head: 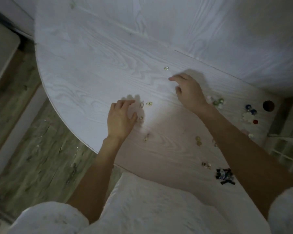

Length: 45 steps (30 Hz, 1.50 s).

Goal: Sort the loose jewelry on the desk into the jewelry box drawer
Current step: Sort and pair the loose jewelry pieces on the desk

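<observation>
Small loose jewelry pieces lie scattered on the white wood-grain desk (95,68). My left hand (121,118) hovers over the desk with fingers loosely bent, its fingertips beside a small silver piece (142,104) and a gold piece (149,103); another tiny piece (140,118) lies by the thumb. My right hand (188,91) reaches further out, fingers relaxed, just below a small gold piece (166,68). Neither hand visibly holds anything. More pieces lie near the front: a gold one (146,137), pale beads (198,141), small earrings (206,165). A compartmented white drawer (287,154) sits at the right edge.
A dark beaded cluster (225,176) lies near my right forearm. Green, blue, red and white pieces (251,112) group at the right, next to a round dark hole (268,106) in the desk. The desk's curved edge drops to the wooden floor (32,157) on the left.
</observation>
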Motion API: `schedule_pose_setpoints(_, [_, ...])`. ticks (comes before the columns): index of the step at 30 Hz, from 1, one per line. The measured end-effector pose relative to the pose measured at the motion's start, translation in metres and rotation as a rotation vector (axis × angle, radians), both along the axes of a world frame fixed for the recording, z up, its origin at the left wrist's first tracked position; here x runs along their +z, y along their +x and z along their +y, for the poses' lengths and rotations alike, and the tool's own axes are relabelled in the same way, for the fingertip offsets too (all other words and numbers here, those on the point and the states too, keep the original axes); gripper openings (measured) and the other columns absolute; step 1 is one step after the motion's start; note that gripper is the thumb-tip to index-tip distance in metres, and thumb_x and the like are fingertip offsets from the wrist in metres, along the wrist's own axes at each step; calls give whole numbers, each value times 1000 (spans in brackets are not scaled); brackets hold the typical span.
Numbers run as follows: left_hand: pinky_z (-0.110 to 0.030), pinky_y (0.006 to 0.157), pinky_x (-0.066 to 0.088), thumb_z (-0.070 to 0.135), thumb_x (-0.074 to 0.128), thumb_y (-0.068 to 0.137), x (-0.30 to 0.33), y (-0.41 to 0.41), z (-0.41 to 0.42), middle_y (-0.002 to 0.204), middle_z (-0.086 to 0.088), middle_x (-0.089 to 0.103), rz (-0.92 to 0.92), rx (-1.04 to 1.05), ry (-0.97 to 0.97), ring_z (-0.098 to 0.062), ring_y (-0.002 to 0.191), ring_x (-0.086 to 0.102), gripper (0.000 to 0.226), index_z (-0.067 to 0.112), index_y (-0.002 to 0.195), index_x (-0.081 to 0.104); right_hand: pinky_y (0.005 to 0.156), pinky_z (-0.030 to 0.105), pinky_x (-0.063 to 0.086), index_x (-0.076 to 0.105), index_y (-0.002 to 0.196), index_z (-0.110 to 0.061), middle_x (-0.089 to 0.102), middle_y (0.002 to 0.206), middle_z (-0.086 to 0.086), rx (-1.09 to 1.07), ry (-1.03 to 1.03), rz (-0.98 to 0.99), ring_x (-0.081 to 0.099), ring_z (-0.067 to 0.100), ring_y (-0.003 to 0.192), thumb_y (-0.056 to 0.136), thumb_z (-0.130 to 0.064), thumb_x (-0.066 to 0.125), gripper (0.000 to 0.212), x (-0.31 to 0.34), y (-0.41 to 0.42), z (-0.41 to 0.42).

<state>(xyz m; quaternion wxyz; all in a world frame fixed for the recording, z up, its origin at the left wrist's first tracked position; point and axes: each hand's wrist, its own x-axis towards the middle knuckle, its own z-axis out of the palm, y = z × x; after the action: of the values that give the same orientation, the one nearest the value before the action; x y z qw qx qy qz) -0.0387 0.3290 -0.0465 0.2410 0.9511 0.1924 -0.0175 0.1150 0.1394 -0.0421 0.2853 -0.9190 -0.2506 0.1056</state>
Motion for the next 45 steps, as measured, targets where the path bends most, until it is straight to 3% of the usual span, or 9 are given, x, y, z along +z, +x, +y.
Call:
schedule_pose_setpoints(4, [-35, 95, 37, 21, 64, 81, -4, -10, 2, 124, -13, 53, 115, 72, -118, -31, 112, 45, 49, 12, 127, 51, 102, 34, 35, 50, 129, -3, 49, 132, 16, 91, -114, -56, 43, 33, 121, 86, 14, 41, 48, -22, 38, 47])
schedule_pose_setpoints(10, [-31, 96, 36, 22, 64, 81, -7, -8, 1, 124, -9, 51, 112, 93, -205, -27, 114, 44, 48, 16, 128, 51, 71, 41, 48, 62, 89, 1, 60, 95, 21, 106, -146, -56, 56, 34, 86, 83, 12, 51, 17, -25, 16, 53])
schedule_pose_setpoints(14, [-29, 93, 36, 22, 64, 82, -8, -8, 2, 120, -8, 53, 92, 55, -204, -27, 111, 45, 45, 16, 126, 54, 62, 42, 50, 61, 82, -2, 59, 85, 17, 168, -80, -20, 55, 31, 74, 81, 7, 52, 13, -24, -38, 32])
schedule_pose_setpoints(19, [-35, 90, 39, 31, 65, 83, -10, -17, -2, 112, -9, 59, 76, 4, -153, -28, 104, 50, 38, 17, 118, 60, 64, 33, 43, 61, 86, -4, 58, 86, 10, 93, -65, 23, 53, 24, 78, 85, -9, 58, 7, -19, -87, 13])
schedule_pose_setpoints(24, [-39, 76, 45, 42, 50, 80, -13, -31, -15, 90, -4, 66, 6, 5, -72, -28, 86, 55, 34, 20, 98, 68, 74, 27, 42, 60, 110, -6, 58, 107, 10, 58, -16, 59, 52, 24, 96, 80, -2, 57, 31, -21, -103, 11])
schedule_pose_setpoints(26, [-38, 74, 45, 43, 50, 80, -15, -33, -18, 86, -3, 65, -20, 22, -72, -26, 84, 55, 33, 20, 95, 68, 76, 27, 45, 62, 110, -7, 59, 107, 10, 67, 5, 57, 54, 23, 97, 80, 0, 57, 30, -22, -105, 14])
schedule_pose_setpoints(32, [-37, 76, 44, 26, 63, 83, -18, -33, -16, 89, -4, 66, -15, -16, -89, -25, 85, 55, 17, 20, 97, 68, 68, 35, 52, 65, 86, -4, 64, 87, 9, 36, 47, 67, 59, 21, 76, 81, -1, 61, 7, -26, -107, 14])
schedule_pose_setpoints(36, [-20, 76, 36, 18, 58, 88, -15, -37, -15, 95, -3, 66, -29, -32, -163, -19, 87, 55, 18, 20, 104, 67, 72, 32, 51, 65, 91, -3, 64, 89, 11, 3, 56, 95, 61, 22, 79, 80, -1, 63, 11, -25, -117, 9])
schedule_pose_setpoints(45, [-20, 86, 34, 7, 56, 86, 0, -101, -30, 112, -2, 63, -148, 89, -116, -21, 104, 51, 30, 14, 114, 62, 82, 36, 52, 64, 100, 0, 61, 100, 15, 110, 22, 144, 61, 26, 87, 83, 5, 59, 18, -23, -156, -9])
